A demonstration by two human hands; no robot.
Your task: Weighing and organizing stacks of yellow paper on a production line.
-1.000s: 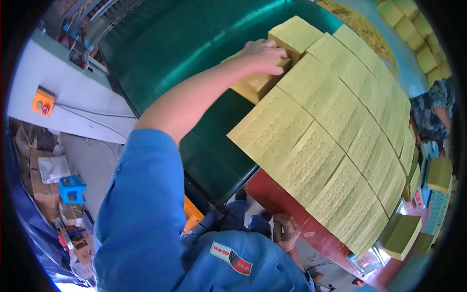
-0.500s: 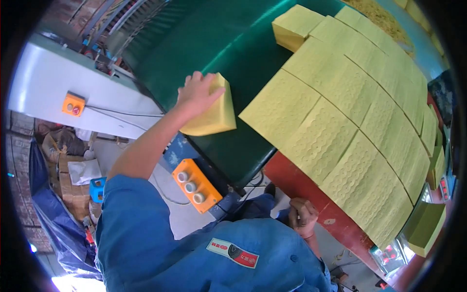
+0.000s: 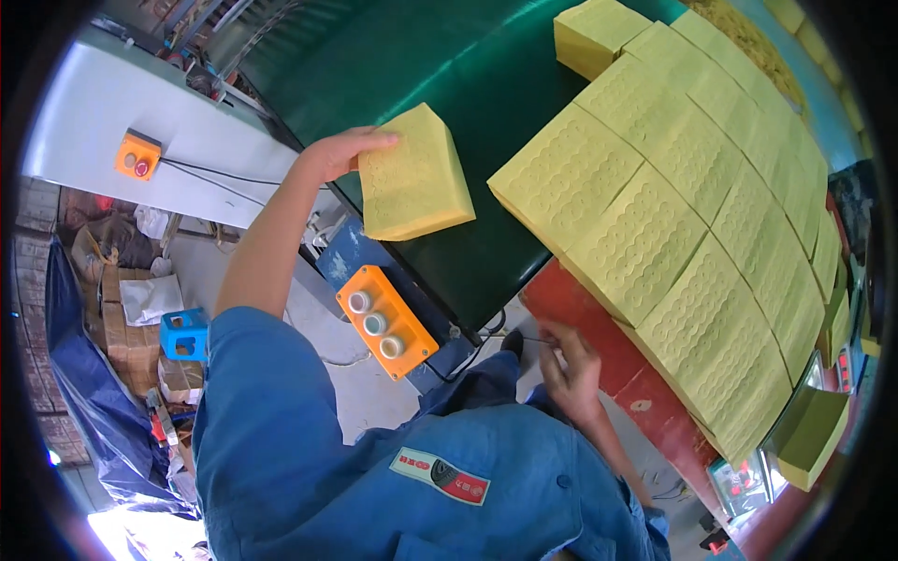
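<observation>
A thick block of yellow paper sheets (image 3: 412, 182) with a faint pressed pattern on top is in my left hand (image 3: 344, 154). The thumb lies over its upper left edge, while the other fingers are hidden behind it. The block is tilted over the near end of the green conveyor belt (image 3: 505, 248). My right hand (image 3: 572, 369) hangs low beside the red table edge (image 3: 599, 327), its fingers loosely bent and apart, with nothing plainly in them. Right of the belt, several similar patterned paper stacks (image 3: 645, 238) lie in close rows on the table.
One more paper stack (image 3: 599, 37) stands at the far end of the rows, by the belt. An orange control box with three buttons (image 3: 386, 323) sits at the belt's near left corner. Another orange button box (image 3: 137, 155) is on the white machine panel (image 3: 215, 140).
My left hand has lifted and tilted the paper block, its grip shifting from over the top to the left edge. My right hand has loosened from a curled pose and moved slightly up and left.
</observation>
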